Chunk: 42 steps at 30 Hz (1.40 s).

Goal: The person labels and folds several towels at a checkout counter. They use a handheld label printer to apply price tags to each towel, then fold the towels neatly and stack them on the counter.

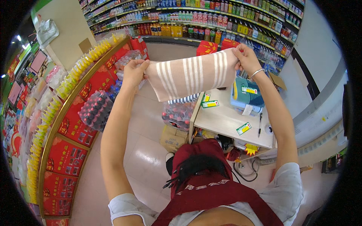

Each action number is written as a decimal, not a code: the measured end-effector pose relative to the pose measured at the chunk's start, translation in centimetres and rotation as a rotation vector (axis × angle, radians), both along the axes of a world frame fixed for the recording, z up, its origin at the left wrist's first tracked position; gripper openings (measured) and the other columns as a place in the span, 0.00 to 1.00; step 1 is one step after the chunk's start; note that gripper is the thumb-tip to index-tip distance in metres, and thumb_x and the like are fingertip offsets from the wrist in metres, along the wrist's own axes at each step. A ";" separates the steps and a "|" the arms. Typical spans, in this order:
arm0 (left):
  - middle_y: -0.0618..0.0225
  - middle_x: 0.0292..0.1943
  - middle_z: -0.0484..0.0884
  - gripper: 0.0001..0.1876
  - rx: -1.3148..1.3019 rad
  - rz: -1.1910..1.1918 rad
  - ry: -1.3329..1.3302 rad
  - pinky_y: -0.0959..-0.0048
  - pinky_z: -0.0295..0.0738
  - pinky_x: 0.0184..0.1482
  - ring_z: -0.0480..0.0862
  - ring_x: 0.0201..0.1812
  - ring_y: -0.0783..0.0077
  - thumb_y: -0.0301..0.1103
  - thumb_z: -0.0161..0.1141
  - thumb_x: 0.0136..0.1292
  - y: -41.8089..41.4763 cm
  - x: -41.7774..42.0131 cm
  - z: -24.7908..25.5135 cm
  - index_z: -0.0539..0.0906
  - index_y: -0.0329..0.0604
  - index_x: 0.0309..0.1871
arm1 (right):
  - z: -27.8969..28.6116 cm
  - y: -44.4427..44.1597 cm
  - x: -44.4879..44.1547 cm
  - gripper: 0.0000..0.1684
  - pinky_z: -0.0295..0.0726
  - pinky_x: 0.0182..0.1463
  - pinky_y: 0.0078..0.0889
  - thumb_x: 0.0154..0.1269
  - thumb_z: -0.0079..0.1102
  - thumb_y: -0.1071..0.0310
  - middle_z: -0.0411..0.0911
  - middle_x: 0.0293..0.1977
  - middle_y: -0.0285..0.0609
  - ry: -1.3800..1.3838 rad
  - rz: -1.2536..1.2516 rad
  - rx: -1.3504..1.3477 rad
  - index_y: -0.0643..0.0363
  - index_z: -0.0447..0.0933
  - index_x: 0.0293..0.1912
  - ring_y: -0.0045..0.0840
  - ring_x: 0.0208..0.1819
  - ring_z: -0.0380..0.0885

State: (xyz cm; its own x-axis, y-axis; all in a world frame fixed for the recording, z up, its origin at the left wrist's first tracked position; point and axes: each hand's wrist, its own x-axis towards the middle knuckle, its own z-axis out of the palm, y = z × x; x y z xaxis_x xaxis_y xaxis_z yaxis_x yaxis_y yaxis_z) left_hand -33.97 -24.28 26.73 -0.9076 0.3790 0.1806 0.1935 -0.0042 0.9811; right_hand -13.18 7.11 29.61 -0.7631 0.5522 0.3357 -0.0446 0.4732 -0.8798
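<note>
A beige towel (192, 73) with white stripes is stretched in the air in front of me. My left hand (133, 73) pinches one upper corner between thumb and fingers. At the opposite upper corner, my right hand (246, 60) has a similar pinch grip, with a bangle on that wrist. Just under the towel's lower edge shows a piece of navy-and-white striped cloth (184, 99), mostly hidden. Below my right hand, folded towels (246, 94) in dark green and light blue are stacked on a pale wooden desk (223, 117), with a price tag on top.
Loose price tags (243, 128) and a pen (260, 125) lie on the desk. Wrapped bottle packs (178, 114) and a cardboard box (173, 138) stand at its left. A curved red display counter (72, 124) runs along the left. Drink shelves (192, 21) line the back.
</note>
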 end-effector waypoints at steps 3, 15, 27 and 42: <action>0.78 0.32 0.80 0.08 -0.013 0.008 0.035 0.84 0.69 0.29 0.75 0.30 0.85 0.37 0.61 0.65 -1.0 -0.5 1.2 0.80 0.43 0.41 | 0.6 0.6 -1.1 0.12 0.63 0.16 0.15 0.70 0.55 0.59 0.71 0.18 0.31 -0.026 -0.009 0.108 0.57 0.69 0.37 0.12 0.13 0.67; 0.74 0.36 0.83 0.12 0.121 -0.150 0.028 0.85 0.68 0.33 0.76 0.33 0.85 0.33 0.63 0.63 -2.1 0.4 3.5 0.83 0.40 0.48 | -0.9 3.0 -4.6 0.11 0.68 0.30 0.21 0.68 0.56 0.64 0.71 0.26 0.33 0.073 -0.015 -0.100 0.61 0.72 0.34 0.15 0.26 0.66; 0.69 0.39 0.83 0.22 0.352 -0.259 0.015 0.81 0.73 0.43 0.80 0.41 0.81 0.20 0.60 0.61 -2.2 10.5 -10.0 0.70 0.38 0.59 | -13.4 1.5 5.0 0.07 0.66 0.30 0.15 0.69 0.56 0.65 0.69 0.27 0.29 0.242 -0.014 -0.105 0.57 0.70 0.38 0.10 0.28 0.64; 0.66 0.44 0.80 0.24 0.446 -0.100 -0.856 0.74 0.74 0.50 0.79 0.44 0.74 0.31 0.66 0.61 -1.0 15.8 -33.0 0.69 0.37 0.57 | -28.1 -0.6 9.5 0.20 0.71 0.33 0.16 0.58 0.65 0.74 0.75 0.27 0.33 -0.394 0.050 -0.213 0.65 0.68 0.48 0.14 0.28 0.72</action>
